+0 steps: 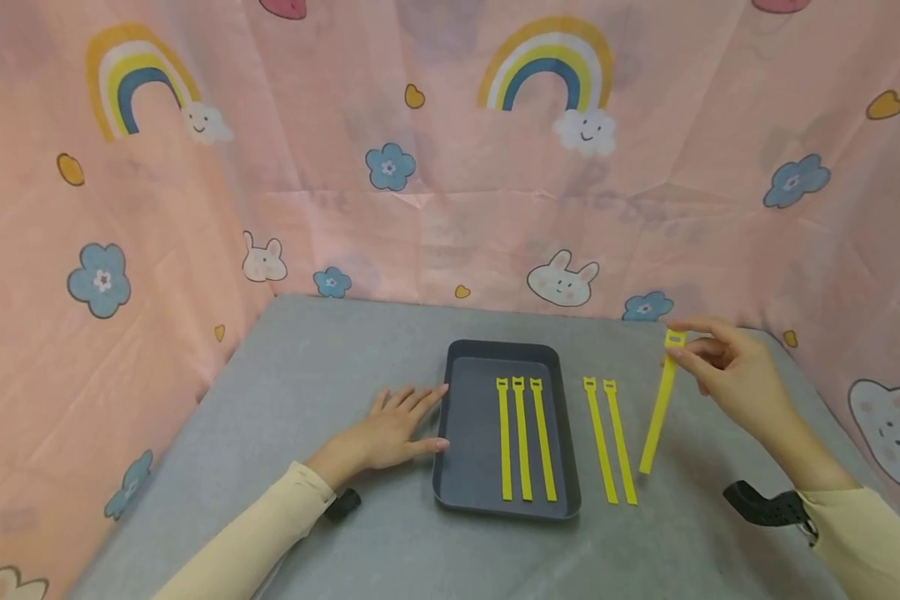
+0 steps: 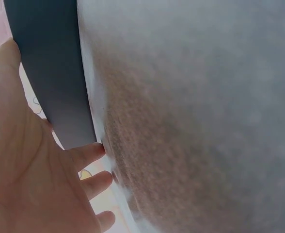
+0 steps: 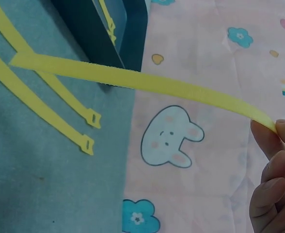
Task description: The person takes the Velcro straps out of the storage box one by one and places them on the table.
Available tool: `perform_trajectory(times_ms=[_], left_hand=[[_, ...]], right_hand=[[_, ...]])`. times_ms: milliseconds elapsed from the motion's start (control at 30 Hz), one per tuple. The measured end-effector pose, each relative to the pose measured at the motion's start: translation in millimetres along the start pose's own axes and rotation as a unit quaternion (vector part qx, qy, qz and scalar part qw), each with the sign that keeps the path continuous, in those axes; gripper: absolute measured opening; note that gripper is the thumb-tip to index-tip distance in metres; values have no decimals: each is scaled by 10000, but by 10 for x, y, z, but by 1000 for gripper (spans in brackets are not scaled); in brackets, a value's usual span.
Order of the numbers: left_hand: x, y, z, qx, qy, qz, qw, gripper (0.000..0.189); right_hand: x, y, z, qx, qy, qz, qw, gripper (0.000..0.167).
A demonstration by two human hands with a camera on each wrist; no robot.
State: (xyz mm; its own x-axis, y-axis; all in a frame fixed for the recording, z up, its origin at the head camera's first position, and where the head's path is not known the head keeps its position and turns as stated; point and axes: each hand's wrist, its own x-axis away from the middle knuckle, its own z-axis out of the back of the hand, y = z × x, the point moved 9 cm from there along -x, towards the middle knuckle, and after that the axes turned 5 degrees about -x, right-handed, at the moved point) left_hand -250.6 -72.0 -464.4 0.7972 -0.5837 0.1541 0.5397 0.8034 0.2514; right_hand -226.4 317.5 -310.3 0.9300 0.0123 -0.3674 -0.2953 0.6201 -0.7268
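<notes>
Pinched by its slotted end, a yellow cable tie strap [image 1: 657, 412] hangs from the thumb and fingers of my right hand [image 1: 735, 375]. In the right wrist view the same strap [image 3: 142, 82] stretches out from the fingertips across the picture. My left hand [image 1: 390, 433] lies with fingers spread, its fingertips at the left wall of a dark grey tray [image 1: 465, 450]. Inside the tray three yellow straps [image 1: 522, 442] lie side by side, slotted ends away from me. Two more straps [image 1: 610, 442] lie on the table between the tray and the held strap.
A grey cloth-covered table [image 1: 307, 350] carries everything. Pink printed curtain [image 1: 450, 225] closes off the back and both sides. Black wrist bands [image 1: 768, 504] show by the cuffs of the cream sleeves [image 1: 258, 533].
</notes>
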Motion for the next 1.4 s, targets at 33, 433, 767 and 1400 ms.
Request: perform_trajectory(times_ms=[33,433,767,1400], left_hand=[[3,0,-1,-4,-17,5,10000,86],[20,2,-7,-29,-78,110,9999,84],[7,-7,-5,-4,-80,123,9999,84],[-5,-7,-11,-21,-1,131,9999,85]], right_hand=[[11,10,-1,11,-14,-1,10000,32],[159,189,-53,157,-367,-180,9990,35],[179,315,-128,219,-628,-403,9970,39],[83,553,-331,309,-840,-428,9951,39]])
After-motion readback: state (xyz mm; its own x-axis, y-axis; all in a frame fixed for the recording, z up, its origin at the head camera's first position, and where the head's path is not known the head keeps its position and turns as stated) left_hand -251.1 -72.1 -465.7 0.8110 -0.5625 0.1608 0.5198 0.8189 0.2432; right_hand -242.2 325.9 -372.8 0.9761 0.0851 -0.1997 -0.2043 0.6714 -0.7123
